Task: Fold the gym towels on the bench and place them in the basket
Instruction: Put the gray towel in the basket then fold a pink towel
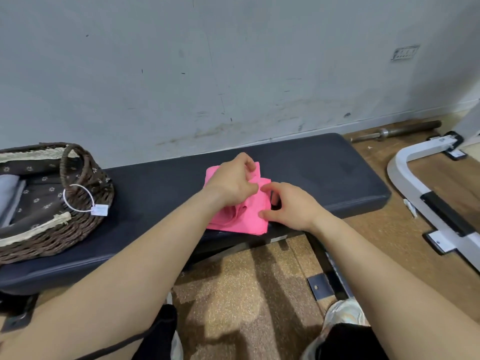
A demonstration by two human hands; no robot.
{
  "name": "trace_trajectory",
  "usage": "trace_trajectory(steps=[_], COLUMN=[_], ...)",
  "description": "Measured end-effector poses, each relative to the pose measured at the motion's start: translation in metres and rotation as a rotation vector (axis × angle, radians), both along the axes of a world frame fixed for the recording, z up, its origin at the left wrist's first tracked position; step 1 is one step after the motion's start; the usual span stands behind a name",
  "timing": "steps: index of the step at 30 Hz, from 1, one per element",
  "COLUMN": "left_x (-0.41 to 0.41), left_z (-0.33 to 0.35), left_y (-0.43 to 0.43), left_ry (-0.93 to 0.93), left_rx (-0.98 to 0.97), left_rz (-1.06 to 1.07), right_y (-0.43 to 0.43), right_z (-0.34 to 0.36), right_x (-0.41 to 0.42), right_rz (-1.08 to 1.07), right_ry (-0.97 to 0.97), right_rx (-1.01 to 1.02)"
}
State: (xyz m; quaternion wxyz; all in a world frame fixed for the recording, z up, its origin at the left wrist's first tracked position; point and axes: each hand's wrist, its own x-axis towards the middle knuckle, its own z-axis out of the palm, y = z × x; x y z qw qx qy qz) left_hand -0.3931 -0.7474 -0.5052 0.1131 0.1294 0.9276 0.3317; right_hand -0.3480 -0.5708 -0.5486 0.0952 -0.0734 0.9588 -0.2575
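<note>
Pink towel [250,220]: lies partly folded on the bench [324,172], at the front edge, right of the middle of the pad. Several layers show at its near left side, and the far portion is narrower than the near portion.

Left hand [231,183]: rests on top of the towel with fingers curled, pinching cloth at the far right part.

Right hand [293,206]: sits at the towel's right edge with fingers arched. Thumb and forefinger touch the cloth, but it cannot be told whether they grip it. The two hands are nearly touching.

Basket [78,229]: dark wicker with a flower-print lining, standing on the left end of the bench, well apart from the pink towel. A grey towel [9,190] lies folded inside, at the left. A white tag [100,210] hangs from the handle on a loop.

Floor, right of the bench: a metal bar [405,131] along the wall and a white frame [415,154].
</note>
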Motion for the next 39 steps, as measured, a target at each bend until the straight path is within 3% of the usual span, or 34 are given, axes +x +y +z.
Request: trace_trajectory(steps=[6,11,15,18,21,24,29,33,39], left_x=[0.009,0.014,0.015,0.017,0.013,0.003,-0.003,-0.013,-0.018], left_z=[-0.006,-0.009,0.001,0.011,0.015,0.006,-0.013,-0.022,-0.026], left_y=[0.025,0.033,0.018,0.001,-0.014,-0.029,-0.042,-0.051,-0.056], left_ry=[0.09,0.084,-0.171,-0.295,-0.134,0.112,0.102,-0.044,-0.109], left_rx=[-0.174,-0.259,0.075,0.179,0.181,-0.022,-0.242,-0.155,-0.119], left_rz=[-0.073,-0.072,-0.115,-0.154,-0.077,0.014,0.087,0.141,0.168], right_y=[0.004,0.01,0.009,-0.006,-0.022,-0.026,-0.014,-0.011,-0.017], right_z=[-0.006,-0.002,0.008,0.018,0.019,0.013,0.013,0.024,0.036], right_x=[0.004,0.002,-0.002,-0.006,-0.009,-0.011,-0.019,-0.022,-0.018], right_rz=[-0.043,-0.085,-0.227,-0.23,-0.13,-0.159,-0.33,-0.393,-0.411], right_ry=[0.096,0.075,0.217,0.337,0.322,0.191,0.071,-0.027,-0.002], right_rx=[0.067,-0.017,-0.156,-0.182,-0.017,0.124,-0.074,-0.373,-0.505])
